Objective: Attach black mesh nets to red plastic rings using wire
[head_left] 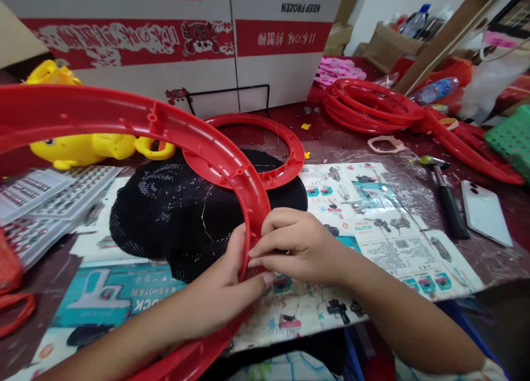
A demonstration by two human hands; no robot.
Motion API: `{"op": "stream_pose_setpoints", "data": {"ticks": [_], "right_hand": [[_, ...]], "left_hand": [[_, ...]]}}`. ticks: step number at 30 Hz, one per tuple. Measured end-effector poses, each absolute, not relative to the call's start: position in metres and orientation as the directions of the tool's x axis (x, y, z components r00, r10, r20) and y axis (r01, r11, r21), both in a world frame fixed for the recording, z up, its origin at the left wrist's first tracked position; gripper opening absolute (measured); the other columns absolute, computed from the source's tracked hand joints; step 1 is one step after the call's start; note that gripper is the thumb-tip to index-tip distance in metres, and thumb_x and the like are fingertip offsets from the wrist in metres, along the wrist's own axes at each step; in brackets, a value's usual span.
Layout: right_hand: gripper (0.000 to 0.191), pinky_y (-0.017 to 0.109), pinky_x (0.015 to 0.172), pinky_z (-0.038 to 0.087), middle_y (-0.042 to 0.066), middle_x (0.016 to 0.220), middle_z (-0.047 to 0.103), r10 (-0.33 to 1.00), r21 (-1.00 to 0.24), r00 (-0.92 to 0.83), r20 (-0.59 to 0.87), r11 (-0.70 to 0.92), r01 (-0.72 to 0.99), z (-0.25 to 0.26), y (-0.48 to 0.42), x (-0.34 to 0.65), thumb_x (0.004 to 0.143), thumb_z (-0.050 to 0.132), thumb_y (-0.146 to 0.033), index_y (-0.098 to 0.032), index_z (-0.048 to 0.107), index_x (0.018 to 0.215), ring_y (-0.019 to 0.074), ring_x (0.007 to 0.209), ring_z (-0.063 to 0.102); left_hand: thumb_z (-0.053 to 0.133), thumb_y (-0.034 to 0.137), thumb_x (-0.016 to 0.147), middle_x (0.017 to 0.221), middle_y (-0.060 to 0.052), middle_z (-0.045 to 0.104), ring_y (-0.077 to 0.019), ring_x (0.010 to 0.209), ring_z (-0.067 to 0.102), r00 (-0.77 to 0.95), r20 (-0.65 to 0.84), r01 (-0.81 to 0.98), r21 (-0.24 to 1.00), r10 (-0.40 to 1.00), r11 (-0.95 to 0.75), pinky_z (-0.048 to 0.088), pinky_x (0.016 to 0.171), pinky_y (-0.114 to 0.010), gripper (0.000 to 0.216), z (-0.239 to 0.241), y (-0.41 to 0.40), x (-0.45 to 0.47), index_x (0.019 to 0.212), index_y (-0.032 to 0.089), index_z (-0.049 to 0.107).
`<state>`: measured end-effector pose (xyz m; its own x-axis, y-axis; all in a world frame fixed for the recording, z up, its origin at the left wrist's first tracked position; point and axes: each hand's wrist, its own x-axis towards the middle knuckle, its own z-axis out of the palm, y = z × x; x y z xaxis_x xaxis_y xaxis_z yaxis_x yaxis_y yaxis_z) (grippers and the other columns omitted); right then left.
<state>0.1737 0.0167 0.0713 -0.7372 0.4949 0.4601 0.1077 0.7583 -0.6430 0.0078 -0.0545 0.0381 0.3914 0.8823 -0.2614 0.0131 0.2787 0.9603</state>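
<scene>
A large red plastic ring [199,132], its ribbed channel side showing, stands tilted in front of me and runs out of view at the left. My left hand [219,284] is closed around its near right part, thumb on the inner face. Fingers pinched together, my right hand [300,245] presses against the same part of the ring; whatever sits between its fingertips is hidden. Behind the ring, a smaller red ring [290,171] rests partly on a black mesh cloth [153,210]. Printed cardboard [372,226] lies under the cloth and my hands.
Trays of small parts [58,199] and yellow plastic pieces [83,149] are at left. A white carton [273,74] stands behind. To the right are stacked red rings [368,107], a hammer [449,204], a white phone [486,212] and a green basket [513,141].
</scene>
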Motion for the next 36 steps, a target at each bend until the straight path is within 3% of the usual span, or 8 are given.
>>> {"op": "stream_pose_setpoints", "data": {"ticks": [3,9,14,20,23,27,32,36], "right_hand": [[0.006,0.019,0.06,0.048,0.002,0.072,0.059,0.496,-0.677,-0.767,0.407,0.728,0.112,0.073,0.018,0.175,0.078,0.067,-0.008,-0.01,0.072,0.078,0.0079,0.065,0.056],[0.009,0.023,0.068,0.05,0.003,0.076,0.065,0.425,-0.553,-0.769,0.477,0.825,0.112,0.072,0.018,0.174,0.083,0.062,-0.01,-0.012,0.069,0.079,0.0107,0.073,0.059],[0.013,0.023,0.068,0.049,0.006,0.077,0.065,0.369,-0.431,-0.744,0.557,0.894,0.121,0.067,0.02,0.172,0.088,0.058,-0.015,-0.011,0.068,0.082,0.0108,0.072,0.058],[0.018,0.025,0.063,0.046,0.007,0.076,0.066,0.254,-0.267,-0.755,0.604,0.958,0.109,0.066,0.022,0.173,0.09,0.056,-0.017,-0.01,0.069,0.079,0.012,0.069,0.056],[0.018,0.024,0.063,0.046,0.006,0.074,0.066,0.275,-0.298,-0.776,0.567,0.947,0.119,0.068,0.021,0.173,0.089,0.058,-0.019,-0.011,0.069,0.078,0.0113,0.068,0.056],[0.019,0.023,0.062,0.047,0.004,0.072,0.065,0.378,-0.386,-0.776,0.505,0.903,0.189,0.068,0.02,0.173,0.088,0.06,-0.024,-0.012,0.068,0.076,0.0101,0.066,0.058],[0.017,0.024,0.062,0.047,0.006,0.077,0.067,0.361,-0.297,-0.779,0.513,0.926,0.233,0.067,0.023,0.175,0.09,0.057,-0.021,-0.011,0.068,0.082,0.0114,0.068,0.058],[0.014,0.024,0.065,0.048,0.007,0.08,0.067,0.356,-0.313,-0.769,0.53,0.926,0.213,0.071,0.025,0.177,0.089,0.059,-0.02,-0.01,0.068,0.086,0.0119,0.071,0.059]], "left_hand": [[0.055,0.026,0.088,0.12,-0.002,0.048,-0.0199,0.119,0.046,0.415,-0.201,0.048,0.979,0.888,0.199,0.037,0.103,-0.036,0.04,0.037,-0.052,0.009,0.123,0.028,0.036],[0.051,0.024,0.089,0.097,-0.001,0.056,-0.0185,0.094,0.06,0.375,-0.219,-0.111,0.954,0.901,0.278,0.049,0.085,-0.037,0.016,0.03,-0.055,0.009,0.101,0.024,0.04],[0.049,0.024,0.09,0.082,0.001,0.062,-0.0115,0.062,0.062,0.479,-0.236,-0.276,0.874,0.845,0.4,0.051,0.063,-0.027,0.025,0.038,-0.057,0.011,0.111,0.023,0.035],[0.052,0.023,0.087,0.071,0.003,0.063,-0.0132,0.055,0.06,0.492,-0.299,-0.271,0.84,0.818,0.47,0.049,0.055,-0.026,0.044,0.041,-0.062,0.011,0.124,0.026,0.029],[0.053,0.027,0.087,0.07,0.003,0.063,-0.0137,0.055,0.06,0.492,-0.313,-0.271,0.832,0.812,0.484,0.05,0.055,-0.027,0.046,0.041,-0.062,0.011,0.125,0.027,0.028],[0.053,0.03,0.084,0.072,0.001,0.065,-0.0143,0.052,0.061,0.436,-0.366,-0.256,0.825,0.822,0.504,0.049,0.053,-0.027,0.034,0.042,-0.059,0.013,0.113,0.022,0.037],[0.063,0.021,0.073,0.086,-0.001,0.066,-0.0153,0.071,0.067,0.309,-0.347,-0.33,0.834,0.886,0.442,0.052,0.067,-0.027,0.047,0.044,-0.056,0.015,0.116,0.02,0.041],[0.057,0.026,0.083,0.079,0.0,0.066,-0.0153,0.058,0.064,0.423,-0.392,-0.316,0.781,0.817,0.538,0.05,0.056,-0.028,0.071,0.042,-0.061,0.013,0.14,0.027,0.015]]}}
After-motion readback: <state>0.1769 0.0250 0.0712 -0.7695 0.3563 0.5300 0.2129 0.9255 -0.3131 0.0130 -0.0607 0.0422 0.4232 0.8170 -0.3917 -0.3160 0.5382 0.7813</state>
